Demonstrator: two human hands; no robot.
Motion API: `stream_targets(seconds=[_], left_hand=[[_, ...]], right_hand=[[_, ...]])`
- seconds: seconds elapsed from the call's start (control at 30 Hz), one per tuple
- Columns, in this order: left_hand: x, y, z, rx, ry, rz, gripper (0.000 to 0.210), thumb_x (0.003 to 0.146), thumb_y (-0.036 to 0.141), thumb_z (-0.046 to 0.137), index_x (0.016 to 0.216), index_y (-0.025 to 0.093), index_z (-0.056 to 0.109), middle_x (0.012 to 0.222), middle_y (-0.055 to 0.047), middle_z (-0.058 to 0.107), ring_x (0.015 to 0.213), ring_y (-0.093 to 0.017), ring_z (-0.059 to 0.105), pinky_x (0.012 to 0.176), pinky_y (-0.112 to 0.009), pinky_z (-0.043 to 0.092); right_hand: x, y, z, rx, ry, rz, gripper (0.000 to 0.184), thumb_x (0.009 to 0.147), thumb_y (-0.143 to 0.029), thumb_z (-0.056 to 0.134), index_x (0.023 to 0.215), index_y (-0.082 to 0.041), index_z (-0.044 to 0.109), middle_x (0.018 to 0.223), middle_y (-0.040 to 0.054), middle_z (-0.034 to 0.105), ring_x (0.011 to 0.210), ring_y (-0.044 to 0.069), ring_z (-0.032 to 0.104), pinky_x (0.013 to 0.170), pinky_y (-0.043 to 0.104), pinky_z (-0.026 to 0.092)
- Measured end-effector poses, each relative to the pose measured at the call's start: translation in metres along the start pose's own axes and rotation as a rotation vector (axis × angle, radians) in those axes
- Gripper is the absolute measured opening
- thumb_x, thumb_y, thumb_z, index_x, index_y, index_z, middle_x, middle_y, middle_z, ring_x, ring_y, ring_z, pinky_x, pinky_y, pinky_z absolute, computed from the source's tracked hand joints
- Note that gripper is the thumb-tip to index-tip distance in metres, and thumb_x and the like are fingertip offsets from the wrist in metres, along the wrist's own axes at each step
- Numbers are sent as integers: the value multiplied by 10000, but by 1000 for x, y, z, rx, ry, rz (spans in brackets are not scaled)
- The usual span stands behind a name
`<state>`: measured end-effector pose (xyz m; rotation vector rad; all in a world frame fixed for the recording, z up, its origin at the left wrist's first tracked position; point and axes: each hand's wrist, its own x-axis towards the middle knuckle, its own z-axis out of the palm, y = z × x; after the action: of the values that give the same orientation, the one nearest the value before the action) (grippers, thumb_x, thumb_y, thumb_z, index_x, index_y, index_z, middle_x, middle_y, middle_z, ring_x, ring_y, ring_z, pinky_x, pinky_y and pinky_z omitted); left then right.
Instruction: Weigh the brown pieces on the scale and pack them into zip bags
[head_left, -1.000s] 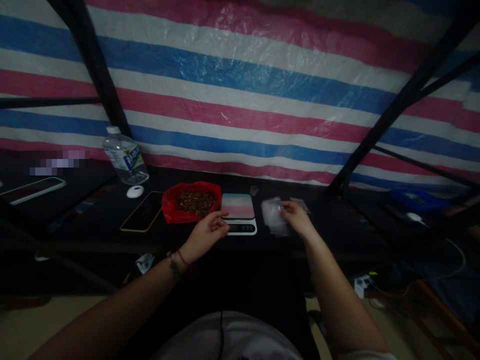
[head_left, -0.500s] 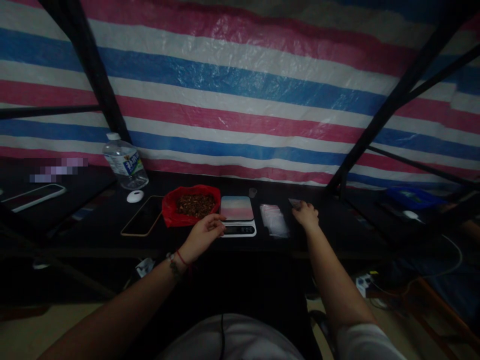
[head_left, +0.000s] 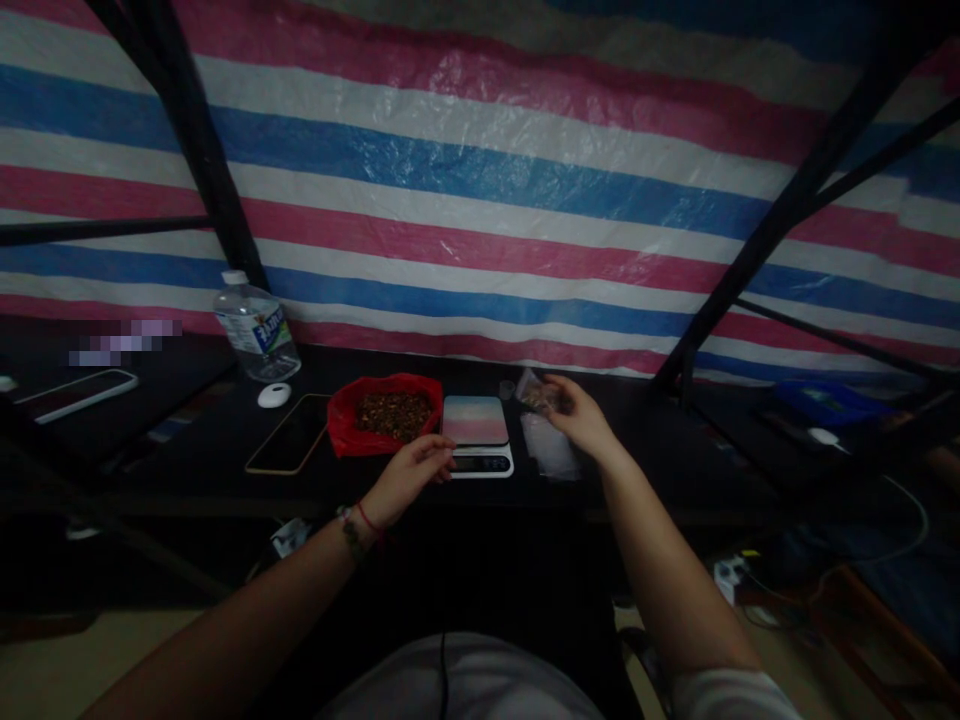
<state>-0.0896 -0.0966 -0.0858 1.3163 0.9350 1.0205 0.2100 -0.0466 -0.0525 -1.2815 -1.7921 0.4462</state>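
Observation:
My right hand point(head_left: 574, 417) holds a small clear plastic bag point(head_left: 531, 391) with something dark inside, lifted just right of a small digital scale point(head_left: 479, 434). Under the hand lies a stack of clear plastic bags point(head_left: 551, 450) on the black table. My left hand point(head_left: 409, 473) hovers at the scale's front left corner, fingers curled loosely and pinched together; whether it holds anything is too dark to tell. A red plastic bag point(head_left: 386, 414) full of brown bits sits open left of the scale.
A phone point(head_left: 285, 433) lies left of the red bag, with a white bottle cap point(head_left: 274, 395) and a water bottle point(head_left: 255, 325) behind it. Another phone point(head_left: 71, 394) lies far left. A striped tarp point(head_left: 480, 190) and black frame bars point(head_left: 757, 250) stand behind the table. Cables trail at lower right.
My right hand left the stack of bags, reached to the right, then came back up near the scale holding a small filled bag. My left hand stayed almost still.

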Motion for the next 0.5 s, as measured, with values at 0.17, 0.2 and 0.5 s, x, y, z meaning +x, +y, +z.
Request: stream_targets(seconds=[0.17, 0.2, 0.5], left_hand=[[-5, 4, -3, -165, -86, 9, 414, 779, 529, 549, 911, 136, 564, 704, -23, 611, 557, -113, 555, 527, -233, 414], [-6, 4, -5, -154, -90, 26, 413, 777, 535, 551, 877, 135, 570, 680, -17, 602, 540, -108, 541, 512, -228, 401], [-9, 15, -8, 46, -133, 41, 321, 748, 437, 617, 680, 124, 607, 550, -9, 595, 461, -88, 498, 443, -199, 326]], right_hand=[[-24, -89, 42, -33, -277, -296, 699, 690, -87, 593, 1341, -268, 417, 1192, 61, 573, 1089, 200, 521, 955, 377, 391], [-28, -99, 47, -38, -306, -325, 706, 694, -72, 583, 1349, -272, 408, 1186, 61, 575, 1080, 199, 520, 949, 376, 393], [-41, -102, 56, -67, -295, -349, 596, 710, -60, 543, 1267, -266, 495, 1178, 55, 577, 1108, 205, 497, 972, 392, 361]])
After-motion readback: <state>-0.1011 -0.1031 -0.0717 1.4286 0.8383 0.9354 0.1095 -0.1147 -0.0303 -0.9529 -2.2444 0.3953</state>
